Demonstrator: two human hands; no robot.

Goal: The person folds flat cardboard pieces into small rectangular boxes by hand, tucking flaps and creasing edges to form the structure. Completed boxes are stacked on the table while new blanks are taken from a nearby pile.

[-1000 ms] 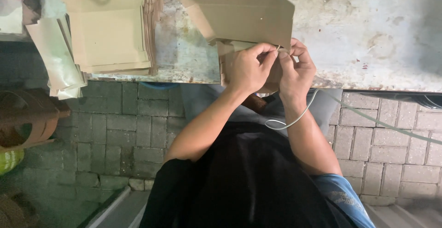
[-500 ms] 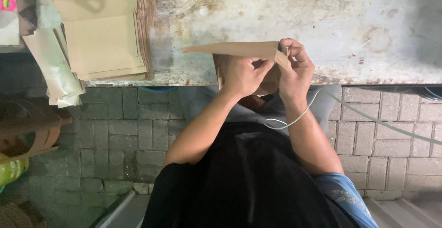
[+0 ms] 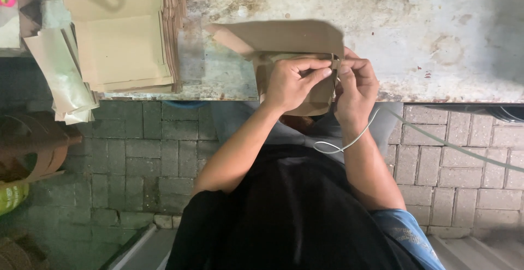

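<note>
Paper bag (image 3: 284,41): brown, folded, at near edge of the counter (image 3: 436,30), right in front of the person. Upper flap lies flat-on to the camera now w/ broad face showing; 0.5 s ago it was edge-on, just a thin strip. Lower part hangs past the counter edge behind the hands.
Left hand (image 3: 292,82): fingers pinched on the bag's top fold, knuckles up, thumb tucked under. Sits approx. same spot as before.
Right hand (image 3: 355,84): fingers closed at the same fold, touching left hand's fingertips; also grasping the cord. Exact pinch point hidden by the left hand's fingers.
Cord (image 3: 349,139): thin, pale, runs down from right hand, loops over the lap. Loop shape much as 0.5 s ago.
Counter: worn, stained, pale surface; bag rests at its front edge.
Cardboard stack (image 3: 120,35): flat brown sheets, upper left on counter, well apart from hands. Unchanged.
Paper bundle (image 3: 60,73): pale folded sheets hanging off left of the stack.
Floor (image 3: 136,150): grey brick paving below the counter.
Hose (image 3: 453,144): pale line across the bricks, right side.
</note>
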